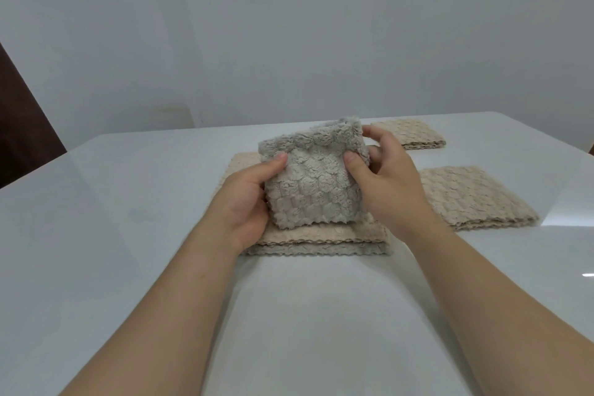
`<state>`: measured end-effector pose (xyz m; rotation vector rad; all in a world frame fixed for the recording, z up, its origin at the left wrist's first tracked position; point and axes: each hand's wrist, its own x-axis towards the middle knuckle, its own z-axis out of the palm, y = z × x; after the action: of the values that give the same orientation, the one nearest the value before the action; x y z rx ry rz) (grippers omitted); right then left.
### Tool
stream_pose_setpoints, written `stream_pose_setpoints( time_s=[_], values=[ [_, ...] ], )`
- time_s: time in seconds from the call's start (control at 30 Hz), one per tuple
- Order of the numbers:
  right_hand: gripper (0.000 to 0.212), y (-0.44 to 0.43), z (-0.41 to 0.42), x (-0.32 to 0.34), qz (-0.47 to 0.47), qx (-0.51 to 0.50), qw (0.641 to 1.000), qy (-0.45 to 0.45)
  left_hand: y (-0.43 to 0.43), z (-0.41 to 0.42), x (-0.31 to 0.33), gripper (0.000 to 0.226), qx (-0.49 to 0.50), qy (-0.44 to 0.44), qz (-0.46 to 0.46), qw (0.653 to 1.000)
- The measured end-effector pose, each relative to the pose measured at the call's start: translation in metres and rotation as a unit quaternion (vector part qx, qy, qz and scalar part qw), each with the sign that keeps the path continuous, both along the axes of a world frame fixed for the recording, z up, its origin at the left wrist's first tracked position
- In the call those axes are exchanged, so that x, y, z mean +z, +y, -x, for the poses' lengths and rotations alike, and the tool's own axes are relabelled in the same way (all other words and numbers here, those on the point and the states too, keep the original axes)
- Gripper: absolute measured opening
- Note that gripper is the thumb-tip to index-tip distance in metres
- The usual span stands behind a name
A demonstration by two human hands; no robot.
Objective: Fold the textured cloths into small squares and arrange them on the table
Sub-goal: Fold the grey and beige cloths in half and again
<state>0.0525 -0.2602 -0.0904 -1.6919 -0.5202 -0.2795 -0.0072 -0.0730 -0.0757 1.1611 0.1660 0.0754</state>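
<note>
A grey textured cloth (313, 182), folded into a small square, is held up above the table's middle. My left hand (246, 202) grips its left edge with the thumb on the front. My right hand (384, 185) grips its right edge, thumb on the front and fingers curled behind the top corner. Under the held cloth lies a stack of folded cloths (321, 243), beige on top and grey below. A folded beige cloth (472, 198) lies to the right, and another folded beige cloth (409, 135) lies at the back right.
The white glossy table (135, 212) spreads wide on all sides, its far edge near a pale wall. A dark brown piece of furniture (22, 125) stands at the far left beyond the table.
</note>
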Motion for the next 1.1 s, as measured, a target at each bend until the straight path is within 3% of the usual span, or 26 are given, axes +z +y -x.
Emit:
stream_pose_setpoints(
  time_s=[0.07,0.17,0.3,0.47,0.6,0.73,0.8,0.87,1.0,1.1],
  values=[
    [0.028,0.001,0.0,-0.002,0.002,0.004,1.0,-0.004,0.002,-0.001,-0.001,0.036,0.025,-0.019,-0.015,0.999],
    [0.018,0.002,0.001,-0.001,-0.005,0.004,1.0,-0.003,0.002,-0.004,-0.004,0.029,0.084,-0.057,-0.073,0.992],
    [0.036,0.004,0.004,0.001,0.003,-0.025,1.0,0.009,-0.002,-0.006,-0.007,0.035,0.158,-0.119,-0.135,0.971],
    [0.039,0.006,0.01,0.004,0.014,-0.041,0.999,-0.019,-0.005,-0.003,-0.006,0.049,0.201,-0.163,-0.188,0.947],
    [0.034,0.008,0.013,0.006,-0.022,-0.038,0.998,-0.042,-0.006,-0.001,-0.008,0.036,0.23,-0.219,-0.266,0.91],
    [0.013,0.008,0.012,0.005,-0.028,-0.04,0.997,-0.064,-0.007,0.006,-0.004,0.05,0.22,-0.264,-0.392,0.853],
    [0.027,0.007,0.013,0.004,-0.008,-0.041,0.996,-0.08,-0.005,0.006,-0.004,0.04,0.201,-0.272,-0.427,0.839],
    [0.029,0.007,0.013,0.004,0.014,-0.054,0.993,-0.099,-0.003,0.004,-0.006,0.026,0.19,-0.276,-0.435,0.836],
    [0.012,0.005,0.012,0.003,0.009,-0.06,0.993,-0.098,-0.001,0.001,-0.009,0.006,0.186,-0.25,-0.429,0.848],
    [0.008,0.005,0.012,0.003,0.008,-0.054,0.994,-0.091,-0.006,0.005,-0.006,0.01,0.193,-0.236,-0.419,0.855]
  ],
)
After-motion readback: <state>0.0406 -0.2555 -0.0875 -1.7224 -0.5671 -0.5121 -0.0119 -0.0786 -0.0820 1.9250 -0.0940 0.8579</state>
